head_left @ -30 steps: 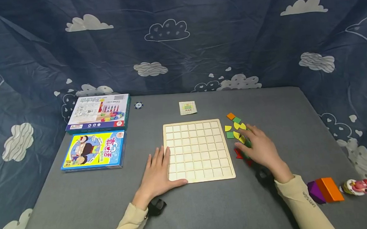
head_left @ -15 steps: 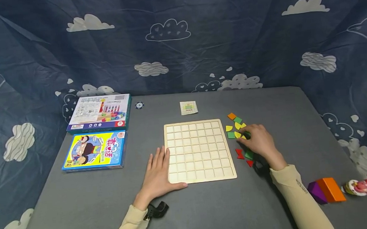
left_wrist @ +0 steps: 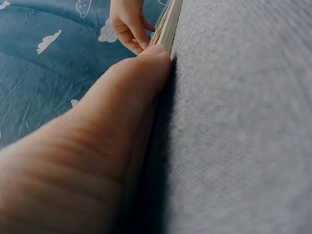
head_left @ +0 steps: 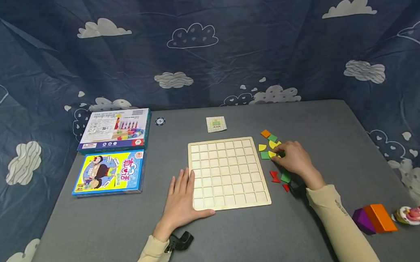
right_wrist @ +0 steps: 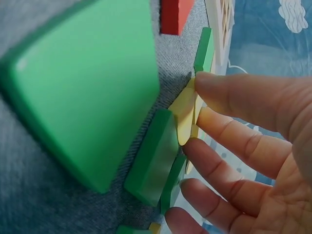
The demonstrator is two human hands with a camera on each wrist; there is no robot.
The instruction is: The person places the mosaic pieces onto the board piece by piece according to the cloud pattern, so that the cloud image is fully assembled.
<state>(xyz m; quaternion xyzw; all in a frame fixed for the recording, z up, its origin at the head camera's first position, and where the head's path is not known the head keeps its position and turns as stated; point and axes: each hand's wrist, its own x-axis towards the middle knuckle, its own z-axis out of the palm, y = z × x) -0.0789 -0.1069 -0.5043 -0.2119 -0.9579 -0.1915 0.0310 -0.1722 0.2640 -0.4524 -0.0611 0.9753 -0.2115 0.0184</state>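
Note:
Spread flat, my left hand (head_left: 178,200) rests at the left edge of the pale wooden grid board (head_left: 229,173), its thumb along the near edge. In the left wrist view the thumb (left_wrist: 126,78) lies against the board's side. My right hand (head_left: 295,157) is just right of the board, among small coloured tiles. In the right wrist view its thumb and fingertips pinch a yellow tile with a curved edge (right_wrist: 182,119). Green tiles (right_wrist: 151,161) lie right beside it, and a larger-looking green tile (right_wrist: 87,87) is close to the camera. The fingers partly cover several tiles.
Red tiles (head_left: 274,177) and an orange tile (head_left: 266,133) lie right of the board. A small pattern card (head_left: 216,124) sits behind it. Two boxed games (head_left: 108,173) are at left, near a poker chip (head_left: 160,121). Orange block (head_left: 380,218), purple block (head_left: 363,221) and figurine (head_left: 411,215) stand at right.
My right hand has drawn its fingers together and settled over the yellow tiles, uncovering the red and green tiles nearer me. The left hand stays on the board's edge.

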